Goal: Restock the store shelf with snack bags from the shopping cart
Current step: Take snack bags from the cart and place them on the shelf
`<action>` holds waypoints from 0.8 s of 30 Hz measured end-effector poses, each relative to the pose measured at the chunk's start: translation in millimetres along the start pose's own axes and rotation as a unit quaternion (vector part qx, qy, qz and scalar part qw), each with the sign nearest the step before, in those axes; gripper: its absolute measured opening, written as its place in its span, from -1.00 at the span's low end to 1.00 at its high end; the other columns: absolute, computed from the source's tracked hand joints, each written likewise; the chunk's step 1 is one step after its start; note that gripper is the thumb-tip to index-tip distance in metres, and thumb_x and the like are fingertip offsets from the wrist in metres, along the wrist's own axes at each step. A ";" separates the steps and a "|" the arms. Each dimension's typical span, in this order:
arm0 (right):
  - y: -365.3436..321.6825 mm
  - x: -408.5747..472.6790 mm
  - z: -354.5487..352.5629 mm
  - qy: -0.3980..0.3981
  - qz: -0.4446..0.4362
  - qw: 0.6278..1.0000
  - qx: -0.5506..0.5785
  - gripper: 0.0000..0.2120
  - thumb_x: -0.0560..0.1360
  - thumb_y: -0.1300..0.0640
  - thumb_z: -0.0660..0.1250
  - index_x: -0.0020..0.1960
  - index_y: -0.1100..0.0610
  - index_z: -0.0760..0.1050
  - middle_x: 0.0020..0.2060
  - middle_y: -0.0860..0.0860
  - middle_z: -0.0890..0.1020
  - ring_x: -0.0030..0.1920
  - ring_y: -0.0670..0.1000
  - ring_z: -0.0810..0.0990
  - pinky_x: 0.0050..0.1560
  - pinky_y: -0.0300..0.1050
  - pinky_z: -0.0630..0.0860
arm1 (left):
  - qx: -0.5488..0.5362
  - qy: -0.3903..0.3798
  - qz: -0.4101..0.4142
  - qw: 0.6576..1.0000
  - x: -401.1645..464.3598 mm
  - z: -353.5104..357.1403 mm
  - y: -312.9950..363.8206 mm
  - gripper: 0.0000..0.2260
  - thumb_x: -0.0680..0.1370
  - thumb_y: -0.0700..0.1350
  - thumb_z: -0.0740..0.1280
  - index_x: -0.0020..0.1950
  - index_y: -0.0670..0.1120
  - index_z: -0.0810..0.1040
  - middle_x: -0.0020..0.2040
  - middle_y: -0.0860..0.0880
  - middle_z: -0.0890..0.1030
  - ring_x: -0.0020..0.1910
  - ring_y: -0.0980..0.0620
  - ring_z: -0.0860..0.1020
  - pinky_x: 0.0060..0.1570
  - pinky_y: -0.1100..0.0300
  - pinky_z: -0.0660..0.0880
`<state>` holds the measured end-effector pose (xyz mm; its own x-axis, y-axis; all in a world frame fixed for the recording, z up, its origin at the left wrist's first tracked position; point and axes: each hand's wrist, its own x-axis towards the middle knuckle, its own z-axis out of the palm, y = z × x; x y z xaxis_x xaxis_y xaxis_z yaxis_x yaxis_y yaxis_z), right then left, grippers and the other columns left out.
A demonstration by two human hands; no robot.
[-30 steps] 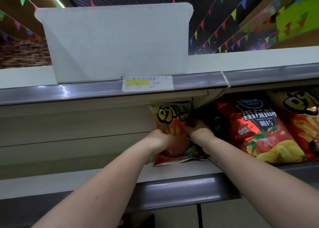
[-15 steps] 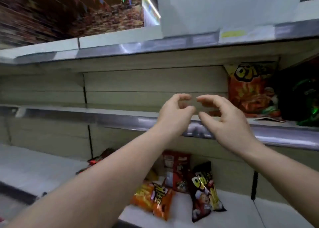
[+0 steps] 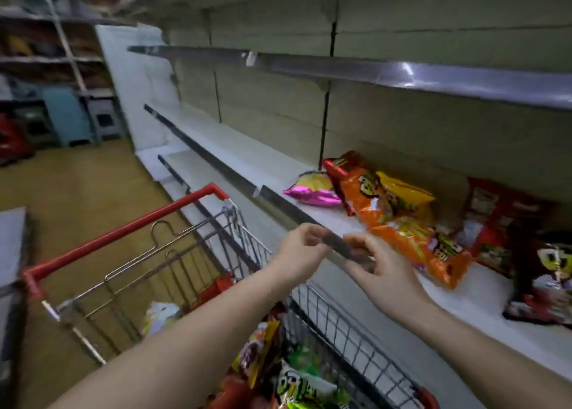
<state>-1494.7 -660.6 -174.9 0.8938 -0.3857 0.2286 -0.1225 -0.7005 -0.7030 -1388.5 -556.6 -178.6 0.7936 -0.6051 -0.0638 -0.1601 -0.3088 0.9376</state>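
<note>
My left hand (image 3: 298, 252) and my right hand (image 3: 382, 268) hover side by side, empty, with fingers loosely curled, in front of the rail of the middle shelf (image 3: 309, 217). Below them stands a wire shopping cart (image 3: 192, 254) with a red handle; several snack bags (image 3: 278, 374) lie in its basket. On the shelf to the right lie orange snack bags (image 3: 402, 226), a pink and yellow bag (image 3: 312, 189) and dark red bags (image 3: 544, 272).
An upper shelf (image 3: 433, 77) runs overhead and the shelves to the left hold nothing I can see. A lower shelf (image 3: 176, 161) juts out by the cart. The tan floor (image 3: 77, 186) opens to the left, with blue stools and other racks at the far end.
My hands have let go of the orange bag on the upper shelf and come down and back. The view has swung down and left, bringing the cart into sight.
</note>
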 end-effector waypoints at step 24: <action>89.8 4.6 231.7 -0.398 0.185 0.898 -0.020 -0.46 0.52 0.04 0.30 0.44 0.09 0.21 0.33 0.08 0.41 0.27 0.08 0.44 0.09 -0.13 0.39 | 0.170 0.180 -0.291 0.924 -45.3 -59.6 -259.1 -0.57 0.53 -0.17 0.30 0.40 -0.10 0.34 0.28 -0.16 0.48 0.25 -0.12 0.46 0.17 0.14 0.38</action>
<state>-1401.6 -586.2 -393.0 0.8118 -0.0558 -0.5813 -0.4762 -0.6395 -0.6036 -1348.0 -405.4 -398.2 0.9375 -0.0005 -0.3479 0.2280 -0.7545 0.6154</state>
